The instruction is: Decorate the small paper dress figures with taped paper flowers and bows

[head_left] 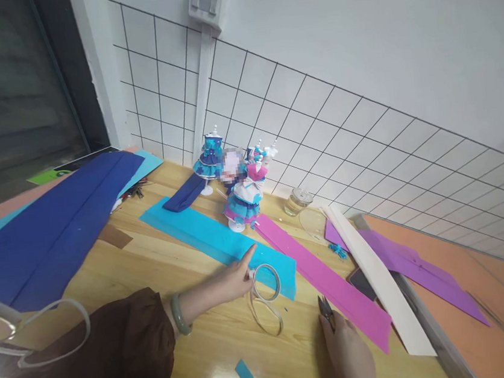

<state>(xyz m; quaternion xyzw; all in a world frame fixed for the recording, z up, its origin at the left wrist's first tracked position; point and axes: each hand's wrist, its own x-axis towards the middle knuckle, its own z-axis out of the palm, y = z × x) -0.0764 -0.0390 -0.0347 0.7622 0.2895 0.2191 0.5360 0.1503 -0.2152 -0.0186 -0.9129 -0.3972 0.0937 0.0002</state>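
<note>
Head view: at the blue strip's near edge, my left grip pinches the tape roll, index finger extended. Right of that strip, my right grip encloses the cutters. Judged step: tape handling; moving the roll calls for steady finger pressure.

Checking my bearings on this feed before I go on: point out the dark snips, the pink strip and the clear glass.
Dark snips (324,307): head view, on the blades.
Pink strip (329,282): head view, mid-length.
Clear glass (294,206): head view, on its side.
</note>
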